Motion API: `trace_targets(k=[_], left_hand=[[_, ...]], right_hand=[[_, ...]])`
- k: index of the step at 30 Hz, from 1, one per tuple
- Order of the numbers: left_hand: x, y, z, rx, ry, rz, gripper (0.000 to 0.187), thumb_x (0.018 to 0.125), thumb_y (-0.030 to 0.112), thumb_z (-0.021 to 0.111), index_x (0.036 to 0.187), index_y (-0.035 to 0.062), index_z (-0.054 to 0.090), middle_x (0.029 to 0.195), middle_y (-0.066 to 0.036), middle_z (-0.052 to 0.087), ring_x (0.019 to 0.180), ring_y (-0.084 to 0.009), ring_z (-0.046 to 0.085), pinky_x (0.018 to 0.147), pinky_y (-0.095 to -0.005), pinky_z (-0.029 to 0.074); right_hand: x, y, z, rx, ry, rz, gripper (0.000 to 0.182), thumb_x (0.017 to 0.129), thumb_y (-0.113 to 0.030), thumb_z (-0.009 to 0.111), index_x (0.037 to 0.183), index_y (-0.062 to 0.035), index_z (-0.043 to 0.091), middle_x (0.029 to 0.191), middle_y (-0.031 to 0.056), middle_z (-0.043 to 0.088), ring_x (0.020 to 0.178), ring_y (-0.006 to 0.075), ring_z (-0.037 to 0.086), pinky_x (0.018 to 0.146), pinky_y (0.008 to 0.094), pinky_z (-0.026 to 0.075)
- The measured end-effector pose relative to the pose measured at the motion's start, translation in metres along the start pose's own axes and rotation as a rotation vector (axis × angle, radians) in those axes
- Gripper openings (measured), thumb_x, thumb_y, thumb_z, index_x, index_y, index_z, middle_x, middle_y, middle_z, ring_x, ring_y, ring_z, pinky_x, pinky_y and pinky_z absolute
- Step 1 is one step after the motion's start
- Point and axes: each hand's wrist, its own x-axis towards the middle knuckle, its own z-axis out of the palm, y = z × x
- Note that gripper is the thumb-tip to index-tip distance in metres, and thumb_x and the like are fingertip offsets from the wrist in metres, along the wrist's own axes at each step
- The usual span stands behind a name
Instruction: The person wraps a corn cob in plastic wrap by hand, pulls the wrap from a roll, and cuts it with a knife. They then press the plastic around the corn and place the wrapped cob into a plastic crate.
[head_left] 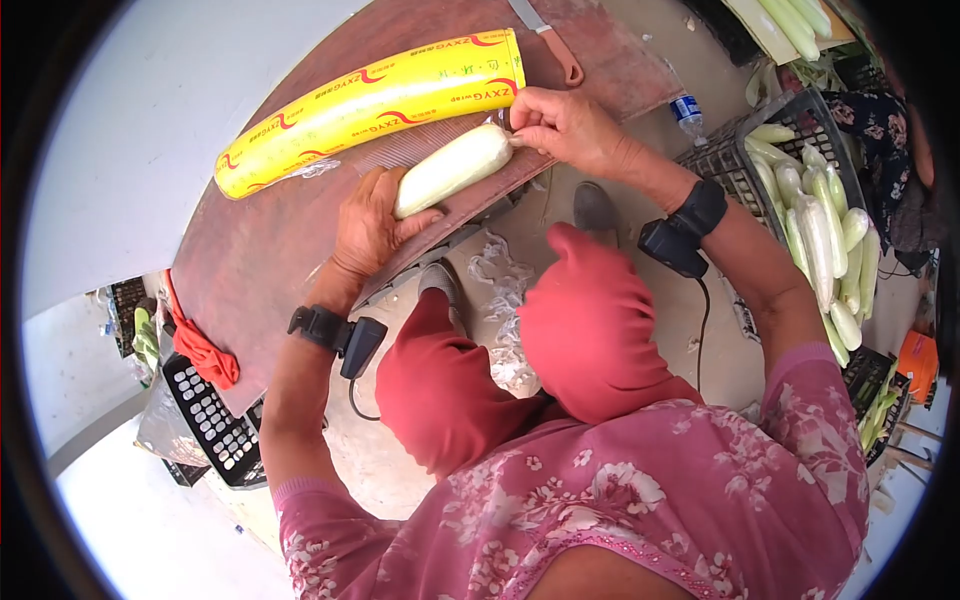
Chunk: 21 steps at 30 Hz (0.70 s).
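A long, pale green vegetable (455, 172), possibly a zucchini, lies slanted at the near edge of the brown table (230, 240). It has a slight sheen, as of clear film. My left hand (375, 222) is closed round its lower left end, with the thumb on the near side. At the other end, my right hand (570, 128) pinches the narrow tip, where a twist of film seems to be; the fingers partly hide it. Just behind the vegetable is a big yellow roll of cling wrap (370, 110) with red print.
A knife (550, 42) with a brown handle lies beyond the roll. To the right, a black crate (815, 120) holds several pale vegetables (815, 220), near a water bottle (687, 115). A red cloth (200, 345) hangs at the table's left corner, above another black crate (215, 425).
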Motion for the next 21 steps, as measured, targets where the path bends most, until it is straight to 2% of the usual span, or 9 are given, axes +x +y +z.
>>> trace_targets(k=[3,6,9,12,15,18,19,21], left_hand=[[0.000,-0.001,0.001,-0.019,-0.002,0.006,0.058,0.073,0.042,0.076,0.108,0.0004,0.057,0.088,-0.016,0.059,0.083,-0.0357,0.060,0.072,-0.0428,0.049],[0.001,0.000,0.000,-0.025,-0.001,0.004,0.057,0.073,0.042,0.076,0.107,0.0005,0.057,0.088,-0.016,0.059,0.083,-0.0353,0.059,0.072,-0.0426,0.049],[0.001,0.001,-0.001,-0.010,0.003,0.000,0.056,0.073,0.041,0.076,0.107,0.0006,0.057,0.088,-0.016,0.059,0.082,-0.0350,0.059,0.072,-0.0423,0.049],[0.000,0.000,0.000,-0.013,0.003,0.004,0.056,0.074,0.041,0.076,0.107,0.0006,0.057,0.087,-0.016,0.059,0.082,-0.0349,0.059,0.072,-0.0420,0.049],[0.001,-0.001,0.001,-0.015,-0.006,0.017,0.055,0.074,0.041,0.076,0.107,0.0007,0.057,0.088,-0.016,0.059,0.082,-0.0348,0.059,0.073,-0.0420,0.049],[0.001,-0.001,-0.001,-0.014,-0.004,0.004,0.055,0.075,0.040,0.076,0.107,0.0008,0.058,0.088,-0.016,0.059,0.083,-0.0348,0.059,0.073,-0.0422,0.049],[0.000,0.000,-0.001,-0.021,-0.007,-0.004,0.054,0.075,0.040,0.076,0.107,0.0009,0.058,0.088,-0.016,0.058,0.083,-0.0348,0.059,0.074,-0.0422,0.049],[0.000,0.000,0.000,-0.035,-0.009,-0.007,0.055,0.075,0.040,0.076,0.108,0.0008,0.057,0.089,-0.016,0.058,0.084,-0.0349,0.059,0.074,-0.0423,0.049]], right_hand=[[-0.002,-0.006,-0.002,-0.072,-0.009,-0.008,0.014,0.086,-0.012,0.066,0.094,-0.0029,0.059,0.076,0.0062,0.064,0.069,0.0157,0.062,0.064,0.0314,0.048],[-0.002,-0.010,-0.001,-0.098,0.004,-0.008,0.011,0.086,-0.010,0.063,0.092,-0.0024,0.059,0.076,0.0092,0.064,0.068,0.0211,0.063,0.064,0.0341,0.049],[-0.004,-0.013,0.001,-0.260,0.085,-0.268,0.009,0.085,-0.004,0.062,0.091,-0.0016,0.057,0.074,0.0091,0.060,0.067,0.0222,0.060,0.062,0.0328,0.048],[-0.008,-0.021,0.002,-0.265,0.057,-0.243,0.006,0.083,-0.005,0.060,0.086,-0.0017,0.056,0.076,0.0130,0.061,0.070,0.0289,0.061,0.063,0.0365,0.047],[-0.007,-0.002,-0.001,-0.405,0.116,-0.176,0.008,0.084,-0.008,0.054,0.082,0.0002,0.055,0.077,0.0181,0.062,0.073,0.0390,0.060,0.066,0.0446,0.048],[-0.007,0.004,-0.017,-0.479,0.147,-0.019,0.005,0.080,-0.003,0.057,0.081,-0.0016,0.052,0.071,0.0130,0.059,0.064,0.0273,0.060,0.060,0.0378,0.046],[-0.009,0.003,-0.020,-0.431,0.109,-0.001,0.008,0.081,-0.004,0.059,0.085,-0.0009,0.053,0.070,0.0125,0.059,0.062,0.0238,0.060,0.057,0.0370,0.046],[-0.016,-0.003,-0.015,-0.235,0.096,0.010,0.010,0.082,-0.005,0.061,0.088,-0.0008,0.054,0.070,0.0122,0.059,0.062,0.0219,0.061,0.058,0.0360,0.047]])
